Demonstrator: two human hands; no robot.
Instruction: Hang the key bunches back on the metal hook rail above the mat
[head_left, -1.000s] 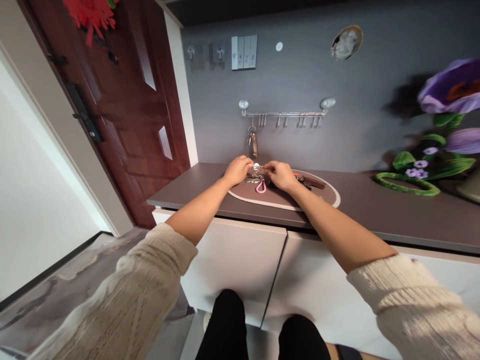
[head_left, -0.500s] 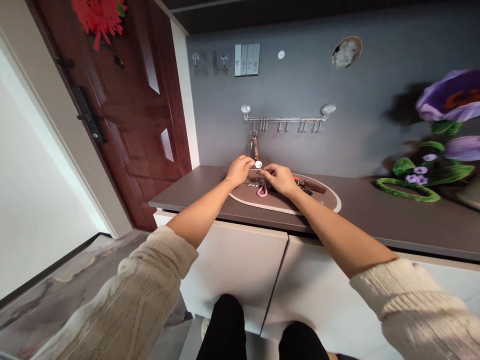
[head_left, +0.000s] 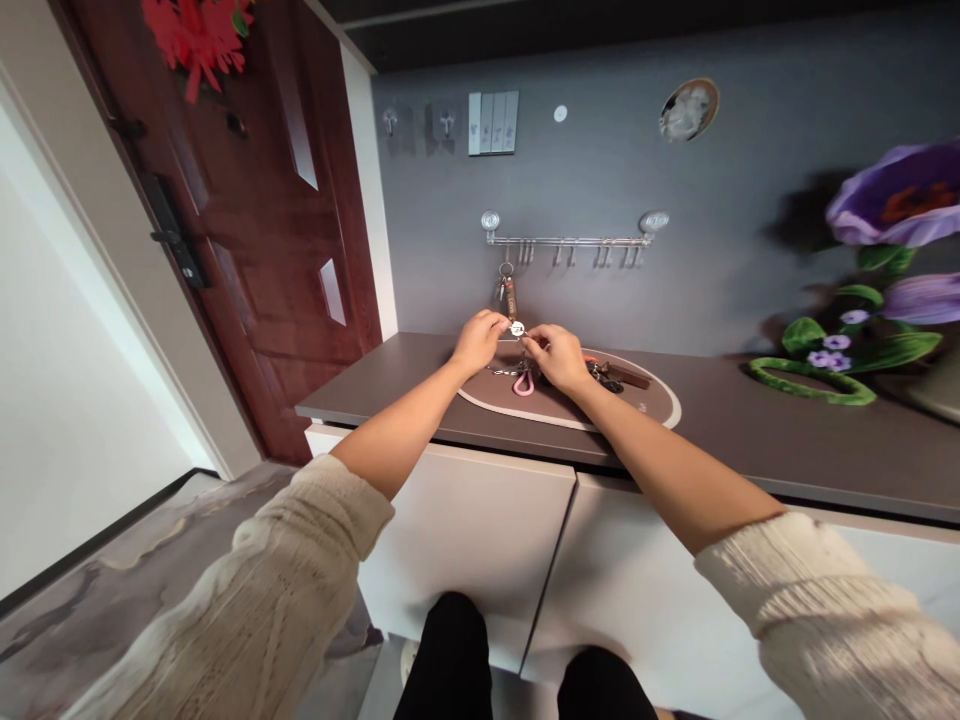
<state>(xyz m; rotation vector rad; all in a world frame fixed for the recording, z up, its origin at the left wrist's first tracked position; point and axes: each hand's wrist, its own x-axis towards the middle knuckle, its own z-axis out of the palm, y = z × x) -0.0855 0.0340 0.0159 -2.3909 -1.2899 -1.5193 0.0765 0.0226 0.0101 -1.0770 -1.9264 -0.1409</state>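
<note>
Over the oval mat, my left hand (head_left: pixel 478 340) pinches the left edge of a small, round, whitish metal piece (head_left: pixel 517 328), possibly a key head. My right hand (head_left: pixel 556 352) is closed at that piece's right side, finger and thumb together on what looks like a thin ring. Beneath the fingertips lies a keychain with a pink loop (head_left: pixel 523 384) and a short silver chain (head_left: pixel 504 372). More keys and fobs (head_left: pixel 606 378), with a brown strap (head_left: pixel 628 376), rest on the mat right of my right hand, which partly covers them.
A clear hook rail (head_left: pixel 570 240) is on the grey wall, with a bunch of keys (head_left: pixel 510 295) hanging from its left end. The mat (head_left: pixel 555 418) lies on a dark countertop (head_left: pixel 750 450). Purple artificial flowers (head_left: pixel 892 200) stand right; a red-brown door (head_left: pixel 262 200) is left.
Both hands stay nearly in place. The round whitish piece has turned slightly and now shows a dark line across it. My right fingertips have shifted a little. The view has moved slightly.
</note>
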